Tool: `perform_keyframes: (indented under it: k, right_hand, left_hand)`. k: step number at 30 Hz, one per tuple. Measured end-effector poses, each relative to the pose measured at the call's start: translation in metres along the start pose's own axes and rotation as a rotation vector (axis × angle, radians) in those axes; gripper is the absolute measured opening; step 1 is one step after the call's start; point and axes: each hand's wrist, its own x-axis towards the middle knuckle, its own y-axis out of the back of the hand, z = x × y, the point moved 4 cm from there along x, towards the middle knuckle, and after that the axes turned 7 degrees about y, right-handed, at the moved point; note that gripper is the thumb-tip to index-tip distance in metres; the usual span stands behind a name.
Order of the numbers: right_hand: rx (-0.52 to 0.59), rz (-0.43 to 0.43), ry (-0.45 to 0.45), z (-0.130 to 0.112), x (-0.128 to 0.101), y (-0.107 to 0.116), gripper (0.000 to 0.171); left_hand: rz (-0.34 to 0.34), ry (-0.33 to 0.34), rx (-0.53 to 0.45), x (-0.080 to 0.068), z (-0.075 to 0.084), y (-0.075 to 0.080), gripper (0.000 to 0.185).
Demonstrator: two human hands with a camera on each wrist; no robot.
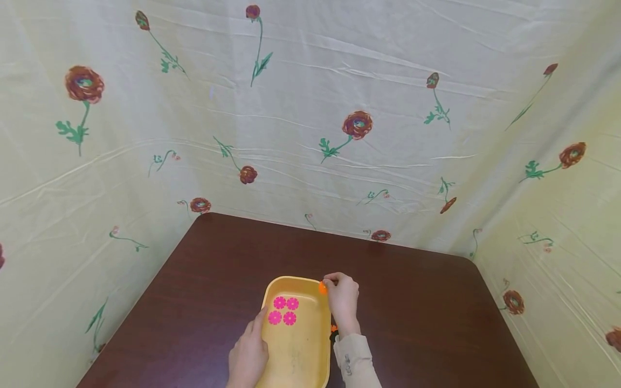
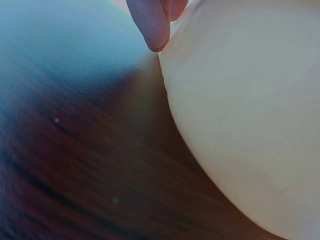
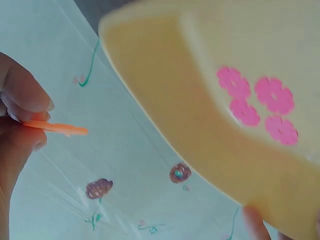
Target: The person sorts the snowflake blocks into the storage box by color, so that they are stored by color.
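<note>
right hand (image 1: 342, 298) pinches an orange disc (image 1: 322, 288) at the tray (image 1: 297, 350) rim, left hand (image 1: 249, 353) resting flat-fingered against its side — best lower the disc level beside the pink discs (image 1: 284, 310), tray steadied.

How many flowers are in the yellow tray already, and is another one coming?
Four pink flower pieces already lie in the yellow tray. The right hand pinches an orange piece at the tray's far corner, not yet inside. The left hand rests on the tray's left side. More orange bits show beside the right wrist.

Dark wooden table (image 1: 417, 312) before flowered cloth (image 1: 310, 118).
</note>
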Motion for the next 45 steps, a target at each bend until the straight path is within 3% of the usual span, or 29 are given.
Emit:
perform_keyframes:
  k: [30, 38, 45]
  right_hand:
    - [-0.010, -0.140, 0.096, -0.022, -0.037, -0.058, 0.005]
    - [0.050, -0.199, 0.077, -0.020, -0.047, -0.072, 0.006]
    - [-0.013, -0.192, 0.170, -0.020, -0.055, -0.085, 0.010]
  left_hand:
    - [-0.049, 0.024, -0.001, 0.000, -0.001, -0.002, 0.063]
    - [-0.016, 0.007, 0.002, 0.001, -0.001, 0.000, 0.063]
    - [-0.029, 0.017, 0.009, 0.001, -0.001, 0.001, 0.063]
